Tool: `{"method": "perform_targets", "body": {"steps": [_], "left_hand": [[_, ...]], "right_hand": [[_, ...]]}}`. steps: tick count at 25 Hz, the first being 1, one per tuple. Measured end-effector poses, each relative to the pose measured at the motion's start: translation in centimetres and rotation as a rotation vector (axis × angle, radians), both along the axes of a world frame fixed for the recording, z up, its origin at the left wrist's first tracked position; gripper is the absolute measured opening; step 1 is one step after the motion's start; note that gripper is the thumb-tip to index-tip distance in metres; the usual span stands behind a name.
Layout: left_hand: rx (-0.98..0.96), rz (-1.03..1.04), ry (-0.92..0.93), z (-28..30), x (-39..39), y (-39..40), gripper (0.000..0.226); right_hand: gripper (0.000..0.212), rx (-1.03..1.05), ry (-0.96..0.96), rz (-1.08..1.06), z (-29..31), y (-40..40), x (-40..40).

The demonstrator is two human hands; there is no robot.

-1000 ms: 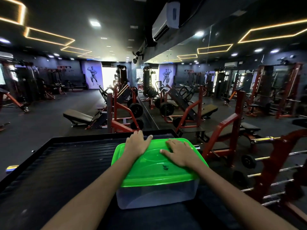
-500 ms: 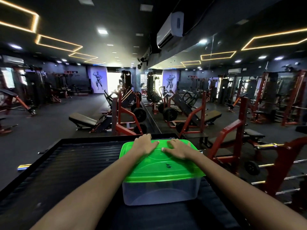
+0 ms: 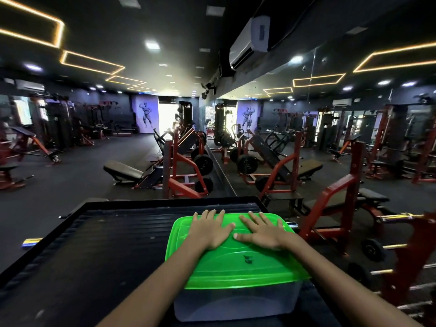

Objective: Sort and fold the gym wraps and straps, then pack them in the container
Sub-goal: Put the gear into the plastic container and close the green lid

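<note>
A clear plastic rectangular container [image 3: 236, 303] sat on the near right part of a black ribbed rubber platform with a raised rim [image 3: 99, 244], closed by a bright translucent green plastic lid [image 3: 247, 265]. Both of the person's bare arms reached forward over it. The left hand [image 3: 210, 230] lay palm down on the far left part of the lid, fingers straight and close together, their tips reaching the lid's far edge, gripping nothing. The right hand [image 3: 262, 232] lay flat beside it on the far right part, fingers straight and slightly spread, thumb pointing in towards the left hand, the two hands just apart. What was inside the container could not be made out through its cloudy wall. Off the platform's left edge, on the dark floor, lay a small blue and yellow strip [image 3: 31, 242]. Beyond the platform stood red-framed weight benches [image 3: 186, 175] with black pads and plates, doubled in a wall mirror, under orange outline lights on a black ceiling.
</note>
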State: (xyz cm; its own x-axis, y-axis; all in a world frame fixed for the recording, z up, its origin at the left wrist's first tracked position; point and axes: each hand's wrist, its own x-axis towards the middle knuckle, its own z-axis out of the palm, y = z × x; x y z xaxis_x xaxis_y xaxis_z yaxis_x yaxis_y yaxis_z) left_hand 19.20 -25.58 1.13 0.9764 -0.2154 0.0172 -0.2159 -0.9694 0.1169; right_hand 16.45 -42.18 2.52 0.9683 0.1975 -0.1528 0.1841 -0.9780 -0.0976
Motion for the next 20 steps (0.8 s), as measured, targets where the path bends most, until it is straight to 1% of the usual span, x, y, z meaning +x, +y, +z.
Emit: {"method": "perform_targets", "body": {"steps": [2,3,4,5,6,7,8,9,10,11,12,13,14,15,16,17,18,19,20], "left_hand": [[-0.069,0.006,-0.166,-0.3,-0.4,-0.1,0.072],[-0.122,-0.017,-0.261,-0.4,-0.9,-0.3,0.072],[-0.171,-0.057,-0.347,-0.3,-1.4,-0.4,0.07],[-0.216,-0.101,-0.394,-0.2,-1.7,-0.3,0.067],[-0.284,-0.13,-0.395,0.0,-1.9,-0.2,0.065],[-0.41,-0.126,-0.356,0.1,-1.8,-0.1,0.062],[-0.597,-0.094,-0.277,0.3,-1.9,0.1,0.057],[-0.833,-0.056,-0.2,0.5,-1.8,0.4,0.049],[-1.108,-0.013,-0.149,0.8,-1.6,0.7,0.036],[-1.359,0.043,-0.151,1.2,-1.4,1.0,0.024],[-1.524,0.092,-0.21,1.5,-1.4,1.3,0.02],[-1.57,0.092,-0.314,1.5,-1.7,1.6,0.022],[-1.489,0.045,-0.451,1.6,-2.3,1.7,0.025],[-1.33,-0.047,-0.579,1.5,-2.8,1.8,0.029],[-1.143,-0.145,-0.665,1.5,-3.4,1.6,0.034],[-0.941,-0.221,-0.702,1.3,-3.5,1.4,0.037],[-0.723,-0.256,-0.665,1.0,-3.2,1.0,0.04],[-0.499,-0.223,-0.563,0.7,-2.4,0.7,0.045],[-0.301,-0.134,-0.403,0.3,-1.4,0.3,0.053]], "right_hand": [[0.092,-0.013,-0.118,-0.014,-0.8,0.1,-0.5],[0.092,-0.022,-0.183,-0.014,-1.1,0.2,-0.8],[0.087,-0.021,-0.215,-0.013,-1.2,0.2,-1.0],[0.081,-0.005,-0.22,-0.019,-1.1,0.5,-1.3],[0.077,0.007,-0.216,-0.022,-1.1,0.6,-1.2],[0.075,0.01,-0.203,-0.013,-0.9,0.5,-1.2],[0.073,0.036,-0.171,-0.008,-0.9,0.3,-1.0],[0.069,0.143,-0.137,-0.007,-0.6,0.0,-0.9],[0.064,0.376,-0.096,-0.028,-0.3,-0.3,-0.9],[0.056,0.695,-0.041,-0.061,-0.1,-0.6,-1.4],[0.045,1.017,0.019,-0.094,0.0,-1.2,-1.7],[0.037,1.227,0.029,-0.129,0.2,-1.8,-1.9],[0.034,1.279,0.02,-0.132,0.4,-2.3,-2.1],[0.03,1.262,0.026,-0.103,0.5,-2.5,-2.4],[0.026,1.174,0.022,-0.038,0.1,-2.8,-2.6],[0.024,0.956,-0.063,0.033,-0.4,-2.8,-2.7],[0.027,0.713,-0.192,0.094,-1.0,-2.8,-2.4],[0.033,0.494,-0.304,0.124,-1.2,-2.7,-2.1],[0.04,0.342,-0.36,0.095,-1.2,-2.5,-2.1]]}}
